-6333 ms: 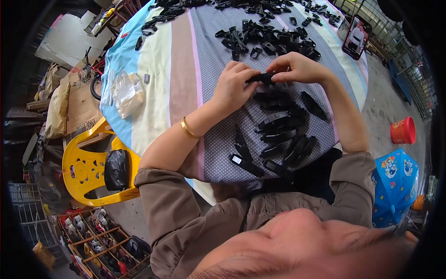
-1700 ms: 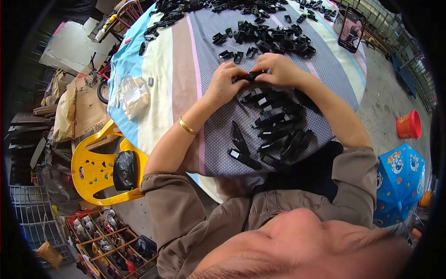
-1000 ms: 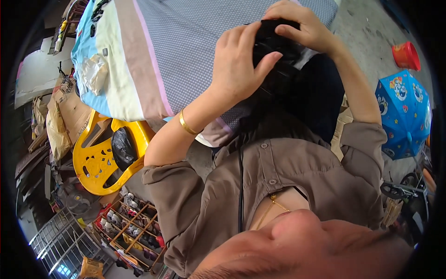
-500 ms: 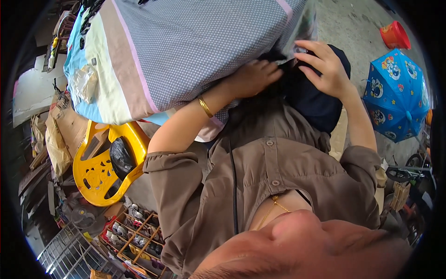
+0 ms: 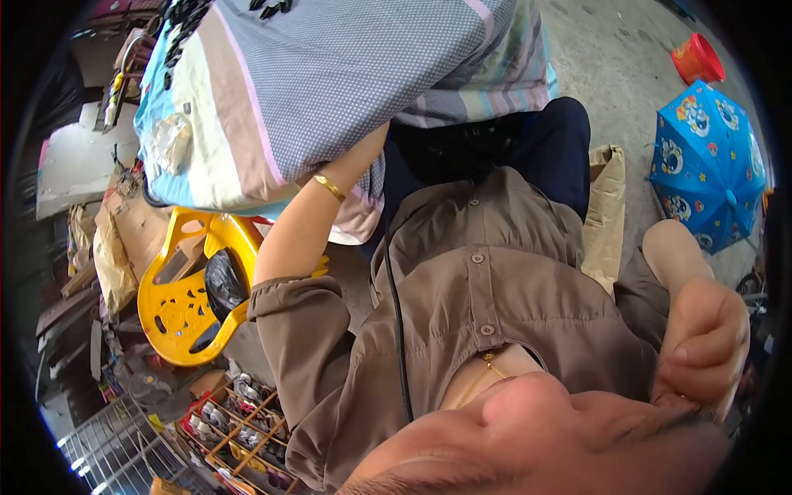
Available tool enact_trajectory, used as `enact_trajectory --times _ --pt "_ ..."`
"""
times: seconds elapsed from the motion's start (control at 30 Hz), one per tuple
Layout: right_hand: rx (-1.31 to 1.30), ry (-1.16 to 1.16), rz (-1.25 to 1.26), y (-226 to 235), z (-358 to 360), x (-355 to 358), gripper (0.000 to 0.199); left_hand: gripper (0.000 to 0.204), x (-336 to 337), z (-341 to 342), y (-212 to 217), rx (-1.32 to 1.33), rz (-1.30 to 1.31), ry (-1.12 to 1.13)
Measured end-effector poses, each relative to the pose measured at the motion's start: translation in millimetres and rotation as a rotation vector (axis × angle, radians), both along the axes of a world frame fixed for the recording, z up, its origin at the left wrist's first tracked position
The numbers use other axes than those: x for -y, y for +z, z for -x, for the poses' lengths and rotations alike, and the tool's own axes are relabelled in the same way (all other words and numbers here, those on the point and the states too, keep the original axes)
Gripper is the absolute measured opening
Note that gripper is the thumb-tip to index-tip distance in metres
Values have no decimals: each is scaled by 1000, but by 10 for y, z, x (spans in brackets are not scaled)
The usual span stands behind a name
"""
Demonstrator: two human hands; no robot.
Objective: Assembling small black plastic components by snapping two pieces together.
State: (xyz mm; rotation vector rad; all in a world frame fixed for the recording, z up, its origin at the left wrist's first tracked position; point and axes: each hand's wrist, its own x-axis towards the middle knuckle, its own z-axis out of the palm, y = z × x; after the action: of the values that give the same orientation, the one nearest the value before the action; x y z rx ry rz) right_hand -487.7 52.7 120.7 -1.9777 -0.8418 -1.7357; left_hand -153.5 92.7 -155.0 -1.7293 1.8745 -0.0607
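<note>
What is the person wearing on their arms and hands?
Both arms are in a brown button-up shirt with the sleeves rolled up above the elbows, so the forearms are bare. The left sleeve ends in a folded cuff. A thin gold bangle sits on the left wrist. The right hand wears no glove, and no ring shows. The left hand is hidden under the cloth.

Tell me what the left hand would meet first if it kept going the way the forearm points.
The left hand is hidden past the striped tablecloth's hanging edge; the forearm points up under it. It would probably meet the cloth or table underside first, though depth is unclear.
</note>
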Motion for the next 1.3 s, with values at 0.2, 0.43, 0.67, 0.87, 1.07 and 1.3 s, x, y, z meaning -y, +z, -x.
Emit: enact_trajectory --times 0.2,0.43,0.67,0.87,1.07,1.3 --pt "-29 85 -44 84 314 70 8 30 -567 4 806 256 189 -117" --pt "314 553 128 100 6 319 12 41 -1169 276 1369 -324 254 86" --pt "305 524 100 139 24 280 14 31 -1126 49 1098 15 -26 72" --pt "274 504 47 123 -27 274 15 25 -1254 -312 916 96 332 -219" --pt "237 455 -14 131 -294 319 17 19 -961 118 1350 -716 197 -102" --pt "229 520 -44 152 -573 459 17 20 -701 -62 1801 -564 714 -254"
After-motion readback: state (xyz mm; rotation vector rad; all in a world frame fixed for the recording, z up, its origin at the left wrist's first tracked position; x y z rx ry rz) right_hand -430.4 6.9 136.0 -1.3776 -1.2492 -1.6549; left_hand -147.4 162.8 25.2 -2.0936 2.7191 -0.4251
